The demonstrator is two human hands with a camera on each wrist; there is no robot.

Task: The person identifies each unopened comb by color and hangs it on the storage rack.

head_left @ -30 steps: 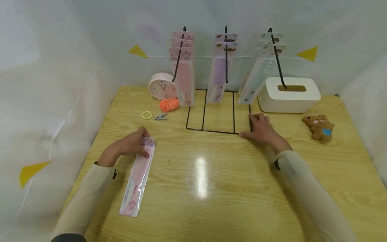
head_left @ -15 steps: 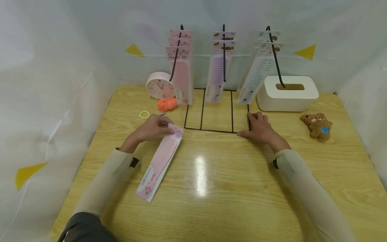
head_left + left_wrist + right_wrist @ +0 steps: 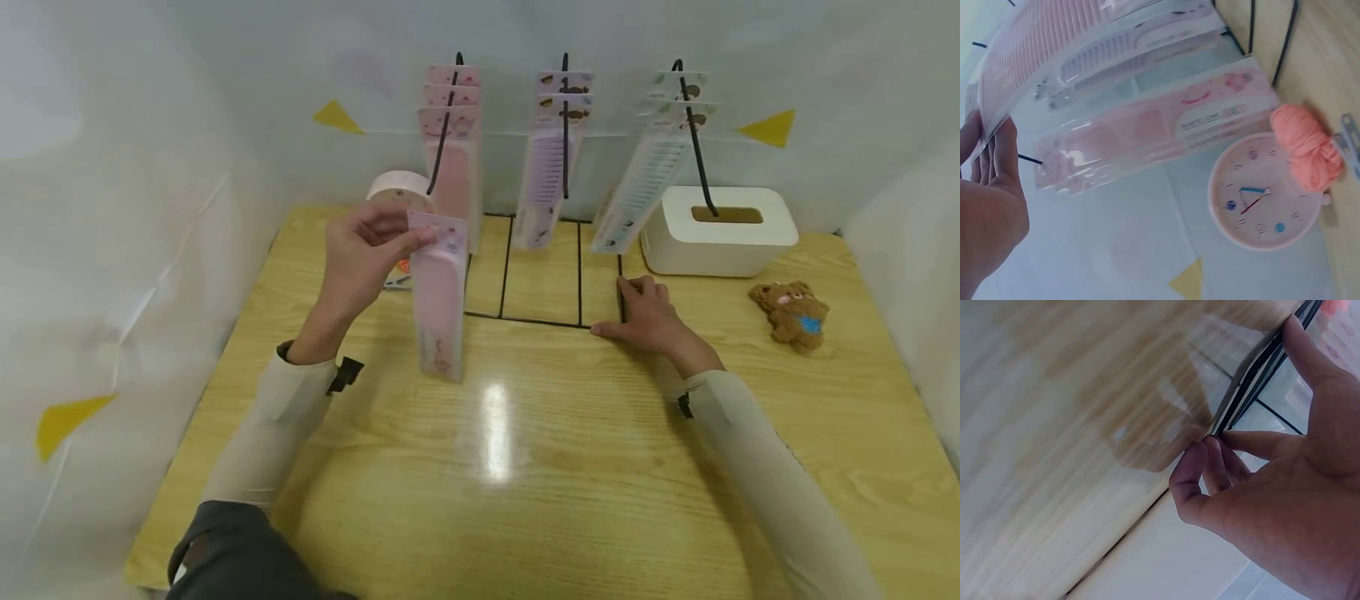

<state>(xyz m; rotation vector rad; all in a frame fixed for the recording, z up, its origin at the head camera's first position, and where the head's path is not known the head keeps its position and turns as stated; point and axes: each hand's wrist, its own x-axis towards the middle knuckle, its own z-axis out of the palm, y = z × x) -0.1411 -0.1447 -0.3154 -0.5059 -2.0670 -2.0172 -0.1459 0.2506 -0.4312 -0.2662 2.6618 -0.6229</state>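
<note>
My left hand [image 3: 358, 267] pinches a packaged pink comb [image 3: 438, 312] by its top card, thumb in front and fingers behind. The package hangs nearly upright in front of the left hook of a black wire display rack [image 3: 540, 322]. In the left wrist view the comb [image 3: 1038, 50] shows its teeth close up. Several packaged pink combs [image 3: 461, 183] hang on that left hook, purple combs [image 3: 546, 175] on the middle one, and green combs [image 3: 648, 187] on the right. My right hand [image 3: 648, 321] holds the rack's base at its front right corner, thumb and fingers spread along the wires.
Behind the left hand stand a pink round clock [image 3: 1266, 206], an orange yarn bundle [image 3: 1307, 147] and a grey clip [image 3: 1350, 140]. To the right are a white tissue box [image 3: 720, 254] and a brown plush bear [image 3: 795, 317]. White sheeting hangs behind the table.
My left hand has lifted the packaged pink comb off the table, moved it right and toward the rack, and turned it upright. The right hand has stayed at the rack's corner.
</note>
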